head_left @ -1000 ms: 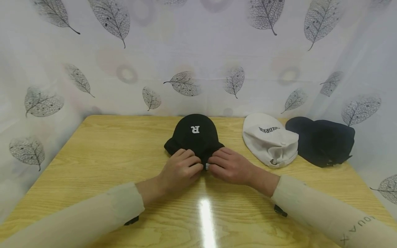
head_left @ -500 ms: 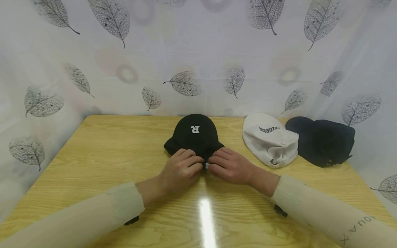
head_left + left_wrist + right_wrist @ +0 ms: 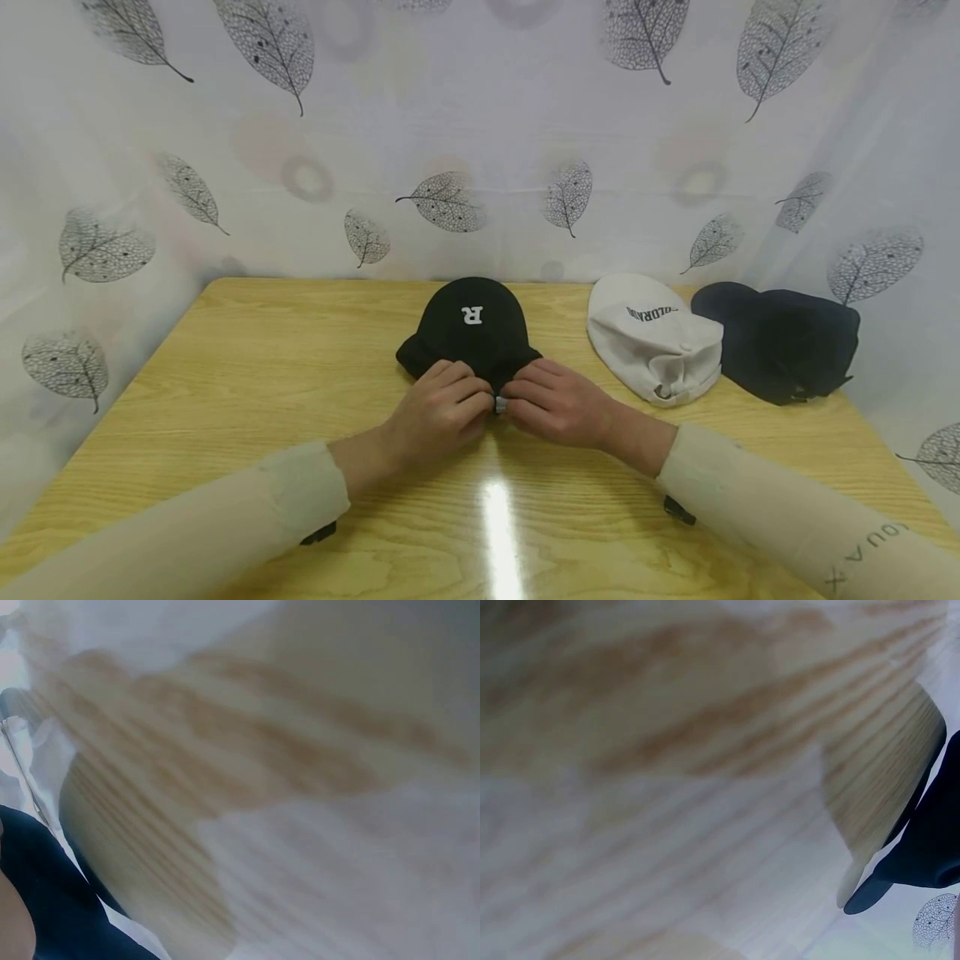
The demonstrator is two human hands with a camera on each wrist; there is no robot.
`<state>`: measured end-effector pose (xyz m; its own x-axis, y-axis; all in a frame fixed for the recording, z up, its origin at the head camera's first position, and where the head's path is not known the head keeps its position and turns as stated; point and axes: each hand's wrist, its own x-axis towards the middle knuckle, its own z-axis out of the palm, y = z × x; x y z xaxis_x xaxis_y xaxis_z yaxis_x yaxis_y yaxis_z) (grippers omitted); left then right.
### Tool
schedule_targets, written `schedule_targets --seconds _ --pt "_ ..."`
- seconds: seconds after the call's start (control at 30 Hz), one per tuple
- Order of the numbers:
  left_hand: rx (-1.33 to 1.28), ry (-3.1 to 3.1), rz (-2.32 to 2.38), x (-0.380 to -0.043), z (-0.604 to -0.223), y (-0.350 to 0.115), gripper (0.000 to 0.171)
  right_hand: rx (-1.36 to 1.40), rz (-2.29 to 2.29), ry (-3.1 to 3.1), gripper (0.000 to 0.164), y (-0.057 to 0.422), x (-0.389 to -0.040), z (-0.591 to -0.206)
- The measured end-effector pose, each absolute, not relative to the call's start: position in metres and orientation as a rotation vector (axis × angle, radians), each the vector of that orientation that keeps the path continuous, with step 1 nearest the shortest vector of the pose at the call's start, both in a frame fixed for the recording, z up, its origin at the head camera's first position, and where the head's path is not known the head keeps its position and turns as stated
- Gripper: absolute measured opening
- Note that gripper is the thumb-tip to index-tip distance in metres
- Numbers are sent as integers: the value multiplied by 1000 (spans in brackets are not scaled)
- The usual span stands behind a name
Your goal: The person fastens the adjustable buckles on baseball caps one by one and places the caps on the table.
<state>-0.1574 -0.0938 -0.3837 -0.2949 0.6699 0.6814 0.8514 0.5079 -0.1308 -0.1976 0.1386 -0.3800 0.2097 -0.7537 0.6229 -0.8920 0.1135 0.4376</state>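
Note:
A black cap (image 3: pixel 480 333) with a white letter R stands crown up near the far side of the table, with the strap end towards me. At that near end my left hand (image 3: pixel 441 410) pinches the strap with curled fingers. My right hand (image 3: pixel 557 403) grips the other half of it. A small silver-grey piece (image 3: pixel 500 405) shows between the fingertips. Thumbs and most of the strap are hidden behind the hands. In the left wrist view the dark cap (image 3: pixel 56 892) fills the lower left corner; the right wrist view has the cap (image 3: pixel 930 832) at its right edge.
To the right lies a white cap (image 3: pixel 637 333) with dark lettering, overlapping a dark navy cap (image 3: pixel 787 342) beside it. All are on a glossy wooden table (image 3: pixel 262 375). A leaf-patterned curtain (image 3: pixel 480 108) hangs right behind the far edge.

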Motion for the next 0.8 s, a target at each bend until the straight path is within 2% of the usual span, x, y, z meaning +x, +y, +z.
schedule_targets --seconds 0.8 --pt "-1240 -2006 -332 -159 -386 -92 5 1668 220 -1555 8 139 -199 -382"
